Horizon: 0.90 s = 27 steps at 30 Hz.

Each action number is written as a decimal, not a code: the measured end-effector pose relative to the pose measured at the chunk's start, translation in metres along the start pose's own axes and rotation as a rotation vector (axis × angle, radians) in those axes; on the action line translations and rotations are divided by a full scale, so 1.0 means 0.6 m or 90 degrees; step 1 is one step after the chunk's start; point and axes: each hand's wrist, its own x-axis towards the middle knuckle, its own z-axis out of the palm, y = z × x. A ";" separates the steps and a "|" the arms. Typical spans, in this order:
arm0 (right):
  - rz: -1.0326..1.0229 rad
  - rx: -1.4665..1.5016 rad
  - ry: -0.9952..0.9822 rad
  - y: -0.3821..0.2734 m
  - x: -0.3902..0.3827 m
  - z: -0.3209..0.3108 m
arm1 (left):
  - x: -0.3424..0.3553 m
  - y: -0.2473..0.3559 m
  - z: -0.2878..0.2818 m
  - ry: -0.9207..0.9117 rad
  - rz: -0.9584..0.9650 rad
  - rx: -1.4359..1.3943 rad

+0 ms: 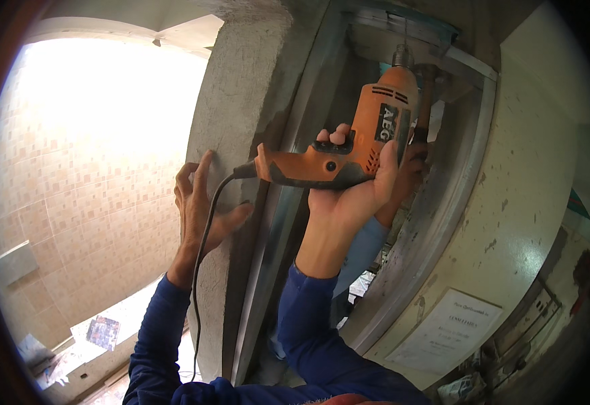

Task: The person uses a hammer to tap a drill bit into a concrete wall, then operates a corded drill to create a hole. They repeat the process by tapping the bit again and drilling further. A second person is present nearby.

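Observation:
My right hand point(352, 192) grips an orange and black power drill point(379, 115) from below, its fingertips showing around the handle. The drill points upward, and its thin bit point(406, 32) reaches the top bar of a metal frame point(433, 48); whether it has entered the bar I cannot tell. A dark power cord point(204, 246) hangs from the drill's rear end past my left hand point(204, 212). That hand is open, its fingers spread against the edge of a rough concrete pillar point(231, 101).
Beyond the frame, another person's hand point(413, 165) holds a hammer point(427, 94) close to the drill. A printed paper point(445, 331) hangs on the pale wall point(511, 236) at right. At left are a tiled wall point(106, 196) and a ledge with papers point(102, 332).

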 end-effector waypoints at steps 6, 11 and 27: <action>-0.041 0.013 0.005 0.003 0.047 0.002 | 0.007 -0.009 -0.003 -0.002 0.017 -0.016; -0.038 0.049 0.005 -0.003 0.089 0.004 | 0.009 -0.010 -0.007 0.010 0.045 -0.030; -0.074 0.011 0.056 0.001 0.195 -0.032 | 0.011 -0.017 0.001 0.008 0.048 -0.046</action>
